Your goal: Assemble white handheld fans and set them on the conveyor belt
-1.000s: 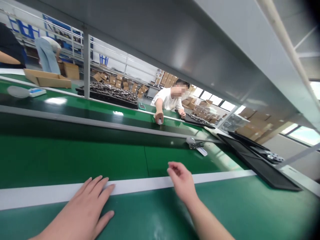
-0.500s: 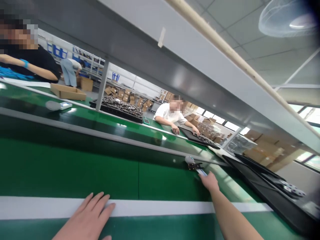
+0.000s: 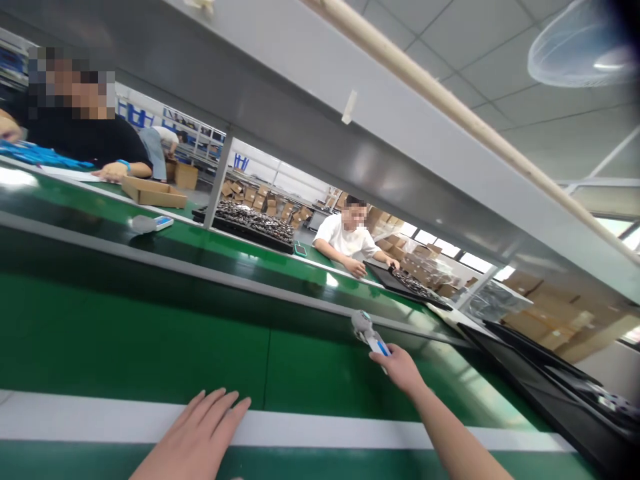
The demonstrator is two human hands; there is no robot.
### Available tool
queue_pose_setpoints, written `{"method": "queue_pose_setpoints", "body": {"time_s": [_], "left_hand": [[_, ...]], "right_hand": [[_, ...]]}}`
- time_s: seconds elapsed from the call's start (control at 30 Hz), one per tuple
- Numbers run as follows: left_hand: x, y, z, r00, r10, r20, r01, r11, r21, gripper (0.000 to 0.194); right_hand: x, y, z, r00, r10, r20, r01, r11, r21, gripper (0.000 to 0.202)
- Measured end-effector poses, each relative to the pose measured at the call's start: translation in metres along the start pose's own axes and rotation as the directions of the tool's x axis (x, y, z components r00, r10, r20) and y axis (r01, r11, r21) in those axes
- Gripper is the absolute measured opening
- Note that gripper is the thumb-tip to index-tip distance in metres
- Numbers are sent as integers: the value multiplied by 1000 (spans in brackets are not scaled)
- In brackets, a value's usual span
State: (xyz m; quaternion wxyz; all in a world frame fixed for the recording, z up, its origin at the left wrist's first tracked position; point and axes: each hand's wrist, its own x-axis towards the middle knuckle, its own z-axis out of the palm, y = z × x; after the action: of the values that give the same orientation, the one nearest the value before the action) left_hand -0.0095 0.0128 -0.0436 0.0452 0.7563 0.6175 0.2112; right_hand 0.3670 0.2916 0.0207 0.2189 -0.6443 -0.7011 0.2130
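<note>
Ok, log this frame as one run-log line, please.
right hand: grips small white-and-blue tool on green belt | left hand: flat, open on white strip | black tray: at right

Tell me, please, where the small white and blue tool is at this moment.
In the head view the white and blue tool is right of centre, over the green conveyor belt, held at its near end by the right hand, near the black tray.

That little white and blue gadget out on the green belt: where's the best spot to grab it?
Probably by the slim white-and-blue handle end of the gadget, from the near side. That end points toward the right hand, whose fingers already close on it; the bulkier grey head faces away.
</note>
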Motion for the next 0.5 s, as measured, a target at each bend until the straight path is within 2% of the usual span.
{"method": "queue_pose_setpoints", "body": {"time_s": [0.07, 0.13, 0.27, 0.3, 0.37, 0.43, 0.5], "left_hand": [[1, 8, -12, 999, -48, 16, 49, 998, -32, 61], [0, 17, -20, 995, -99, -4, 98, 992, -80, 63], [-8, 32, -27, 987, -152, -54, 131, 951, -280, 74], [-10, 35, -28, 984, -172, -39, 147, 925, -351, 78], [-11, 40, -29, 976, -212, 44, 204, 836, -509, 85], [-10, 44, -29, 959, -229, 168, 283, 718, -636, 90], [-6, 49, -28, 932, -239, 272, 361, 649, -670, 96]], "right_hand": [[-41, -24, 16, 991, -108, 85, 97, 987, 126, 41], [-91, -50, 32, 962, -217, 165, 172, 953, 249, 49], [-185, -100, 60, 877, -364, 314, 173, 848, 501, 49], [-201, -108, 67, 874, -374, 311, 185, 847, 498, 45], [-222, -116, 81, 896, -342, 284, 219, 896, 387, 35], [-231, -115, 95, 918, -311, 245, 259, 940, 223, 28], [-234, -112, 105, 913, -322, 250, 300, 946, 122, 26]]}}
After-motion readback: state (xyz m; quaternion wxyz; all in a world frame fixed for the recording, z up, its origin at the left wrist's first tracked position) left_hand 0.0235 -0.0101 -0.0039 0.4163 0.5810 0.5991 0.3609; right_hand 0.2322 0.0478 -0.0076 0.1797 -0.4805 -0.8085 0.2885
